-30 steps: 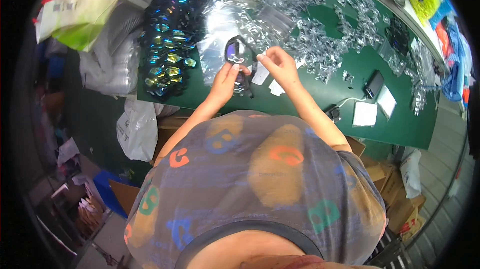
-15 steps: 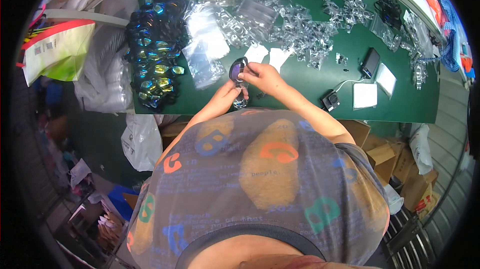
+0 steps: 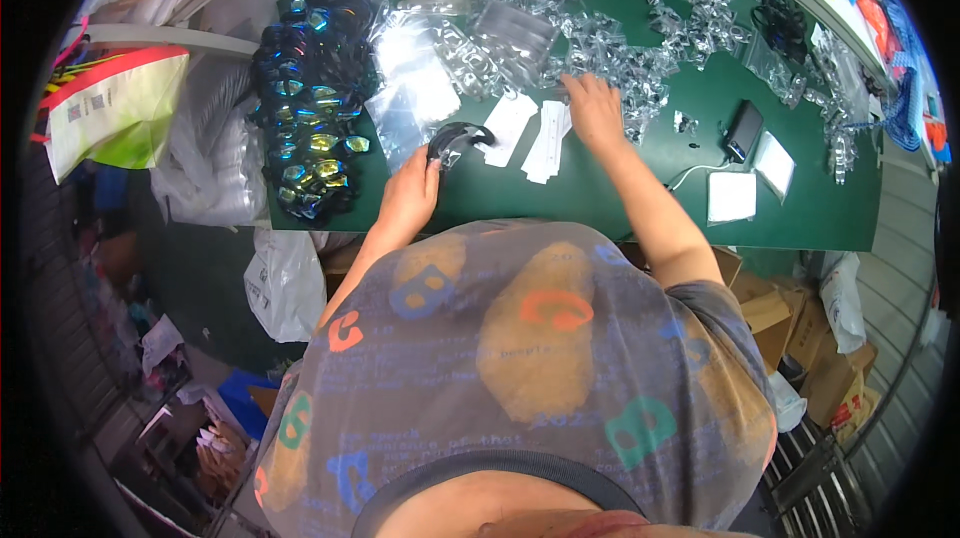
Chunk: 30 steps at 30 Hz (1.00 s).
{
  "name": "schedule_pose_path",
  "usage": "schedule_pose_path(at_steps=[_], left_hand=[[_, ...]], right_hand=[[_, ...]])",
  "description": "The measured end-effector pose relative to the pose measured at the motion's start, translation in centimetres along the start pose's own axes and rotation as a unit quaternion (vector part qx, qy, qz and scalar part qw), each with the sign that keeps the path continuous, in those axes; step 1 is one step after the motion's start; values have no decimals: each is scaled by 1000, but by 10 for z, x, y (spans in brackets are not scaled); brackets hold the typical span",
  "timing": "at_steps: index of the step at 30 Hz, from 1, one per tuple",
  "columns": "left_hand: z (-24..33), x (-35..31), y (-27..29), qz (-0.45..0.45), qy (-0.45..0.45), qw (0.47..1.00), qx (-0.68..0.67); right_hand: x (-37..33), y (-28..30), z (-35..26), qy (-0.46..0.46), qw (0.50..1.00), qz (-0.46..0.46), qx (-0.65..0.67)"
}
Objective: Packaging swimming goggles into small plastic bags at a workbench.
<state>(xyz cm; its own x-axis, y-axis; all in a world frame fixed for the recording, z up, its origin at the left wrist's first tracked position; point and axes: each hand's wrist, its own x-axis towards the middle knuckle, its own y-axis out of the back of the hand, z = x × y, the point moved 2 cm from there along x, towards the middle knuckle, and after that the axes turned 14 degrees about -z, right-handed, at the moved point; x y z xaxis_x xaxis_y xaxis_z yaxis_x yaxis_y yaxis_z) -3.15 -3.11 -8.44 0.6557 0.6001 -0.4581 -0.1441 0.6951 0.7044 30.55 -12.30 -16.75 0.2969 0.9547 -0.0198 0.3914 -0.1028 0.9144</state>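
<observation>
Right now the right hand (image 3: pixel 597 113) is at the edge of the clear plastic pieces (image 3: pixel 645 93), upper centre of the frame, fingers bent and spread only a little; I can't tell whether they pinch anything, the tips blur into all that glitter. Over to the left hand (image 3: pixel 410 190), just left of centre: thumb and fingers are closed on the near end of the dark goggles (image 3: pixel 457 132), that end covered by the grip, the undermost fingers lost from sight. The pile itself runs off the top edge.
</observation>
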Motion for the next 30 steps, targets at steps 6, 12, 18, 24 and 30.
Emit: schedule_pose_path(at_steps=[6,12,18,24,30], left_hand=[[-4,11,0,-24,11,967,-255],[-12,22,-23,-34,27,854,-518],[28,32,-30,-109,13,739,-665],[47,11,-28,-161,-6,807,-568],[18,10,-60,-181,10,780,-599]], right_hand=[[40,9,12,29,998,-22,-55],[1,62,-87,-79,634,-237,732],[-38,16,-154,16,800,-200,566],[-39,12,-138,-6,888,-186,420],[-54,-9,-139,-67,824,-211,521]])
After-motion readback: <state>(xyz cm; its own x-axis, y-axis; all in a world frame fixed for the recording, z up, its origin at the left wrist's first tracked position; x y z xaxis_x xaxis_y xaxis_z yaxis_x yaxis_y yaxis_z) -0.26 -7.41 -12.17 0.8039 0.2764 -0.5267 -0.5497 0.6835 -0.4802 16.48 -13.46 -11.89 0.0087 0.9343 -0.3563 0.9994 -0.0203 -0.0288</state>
